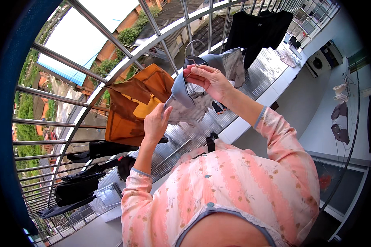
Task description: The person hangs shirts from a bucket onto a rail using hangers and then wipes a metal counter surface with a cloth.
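A wire clothes hanger (190, 57) carries a light garment with a blue-grey collar (181, 92) and thin greyish cloth (188, 111). My right hand (208, 77) pinches the hanger just below its hook, beside the collar. The curved hook rises above my fingers, apart from the railing. My left hand (156, 122) grips the garment's blue-grey edge between thumb and fingers, lower and to the left. A greyish sleeve (234, 66) hangs out on the far side. Part of the hanger is hidden inside the cloth.
An orange-brown garment (139, 102) hangs by the metal railing (111, 74), close to my left hand. Black clothes (256, 31) hang at upper right, more (77, 188) at lower left. Beneath lies a perforated metal ledge (222, 123); a washing machine (320, 63) stands far right.
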